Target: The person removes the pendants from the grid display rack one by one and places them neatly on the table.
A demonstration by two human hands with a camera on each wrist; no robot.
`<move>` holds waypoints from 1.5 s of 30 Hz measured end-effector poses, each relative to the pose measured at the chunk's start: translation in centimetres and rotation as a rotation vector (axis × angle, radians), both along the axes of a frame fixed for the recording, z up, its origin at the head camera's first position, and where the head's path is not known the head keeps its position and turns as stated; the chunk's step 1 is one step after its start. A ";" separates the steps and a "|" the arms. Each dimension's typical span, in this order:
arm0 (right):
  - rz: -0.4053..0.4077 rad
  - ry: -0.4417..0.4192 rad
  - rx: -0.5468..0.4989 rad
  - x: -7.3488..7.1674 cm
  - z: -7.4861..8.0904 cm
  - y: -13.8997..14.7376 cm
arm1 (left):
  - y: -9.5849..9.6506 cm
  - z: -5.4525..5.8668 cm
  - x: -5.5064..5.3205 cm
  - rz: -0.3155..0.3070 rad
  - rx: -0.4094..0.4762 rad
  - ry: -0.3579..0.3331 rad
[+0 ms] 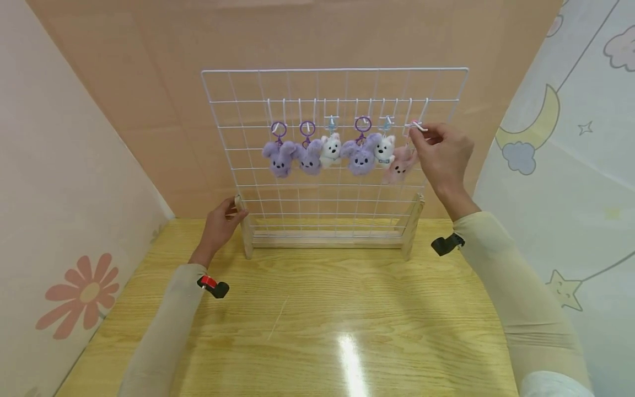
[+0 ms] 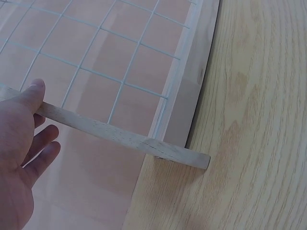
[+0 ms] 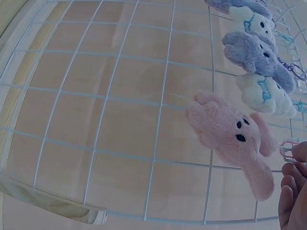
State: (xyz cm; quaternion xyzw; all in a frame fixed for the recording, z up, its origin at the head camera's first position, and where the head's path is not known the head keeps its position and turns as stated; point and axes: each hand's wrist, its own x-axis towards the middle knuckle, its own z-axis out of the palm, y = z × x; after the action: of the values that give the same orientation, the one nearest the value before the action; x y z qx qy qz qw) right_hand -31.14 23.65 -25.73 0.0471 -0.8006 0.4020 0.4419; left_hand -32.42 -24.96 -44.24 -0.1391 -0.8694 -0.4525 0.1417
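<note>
A pink plush bunny keychain [image 1: 398, 170] hangs at the right end of a row on a white wire grid rack [image 1: 327, 200]. My right hand [image 1: 446, 157] pinches its small pink ring at the tip of a white hook [image 1: 419, 127]. In the right wrist view the pink bunny [image 3: 223, 124] dangles beside the fingertips, which are partly cut off by the frame edge. My left hand [image 1: 220, 223] grips the upper end of the rack's left wooden upright [image 1: 245, 234]. The left wrist view shows the thumb over that upright [image 2: 120, 134], other fingers behind it.
Left of the pink bunny hang purple plush keychains [image 1: 360, 157] and white plush dog keychains [image 1: 330, 150] on hooks. The rack stands at the back of a wood-grain table [image 1: 317, 292], before a tan backdrop [image 1: 317, 33]. Patterned walls [image 1: 570, 182] flank both sides.
</note>
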 end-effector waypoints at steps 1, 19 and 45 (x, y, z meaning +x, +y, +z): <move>-0.003 0.001 0.002 0.0 0.0 0.0 | 0.0 0.0 0.0 0.000 0.000 0.000; -0.021 0.028 -0.023 0.4 0.2 0.1 | 0.3 0.2 0.1 0.013 -0.030 -0.014; 0.044 0.100 0.088 3.3 1.4 0.7 | -0.3 0.4 0.1 0.005 -0.013 -0.040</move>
State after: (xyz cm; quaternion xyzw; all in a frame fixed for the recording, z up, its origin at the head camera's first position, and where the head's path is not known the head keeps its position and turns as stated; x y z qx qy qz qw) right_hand -27.82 24.35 -24.37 0.1040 -0.7933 0.3729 0.4699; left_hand -32.29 -25.26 -43.81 -0.1288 -0.8752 -0.4494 0.1247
